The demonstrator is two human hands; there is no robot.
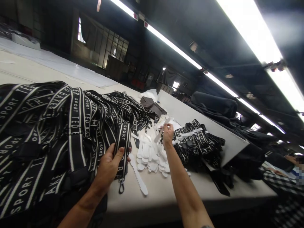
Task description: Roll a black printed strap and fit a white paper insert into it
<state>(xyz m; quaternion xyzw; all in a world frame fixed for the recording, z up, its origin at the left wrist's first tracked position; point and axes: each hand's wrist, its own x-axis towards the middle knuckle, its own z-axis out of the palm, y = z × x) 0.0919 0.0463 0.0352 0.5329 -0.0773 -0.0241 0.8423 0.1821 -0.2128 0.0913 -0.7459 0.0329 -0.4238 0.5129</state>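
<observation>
My left hand (110, 164) is closed around a folded black strap (123, 145) with white lettering and pale edge stripes. A dark metal snap hook (121, 186) dangles from the strap's lower end. Farther out, my right hand (168, 134) pinches a white toothed plastic tie (159, 135) above a pile of similar white ties (149, 155). One loose white tie (139, 177) lies on the table just right of the strap. A big heap of lettered straps (78, 126) spreads out beside my left hand.
Bundled straps with white bands (192, 141) sit right of my right arm. Behind them runs a low white partition (228, 139), with dark fabric rolls (213, 103) beyond. A grey folded cloth (152, 106) lies at the back. Another person's checkered clothing (285, 183) shows at the far right.
</observation>
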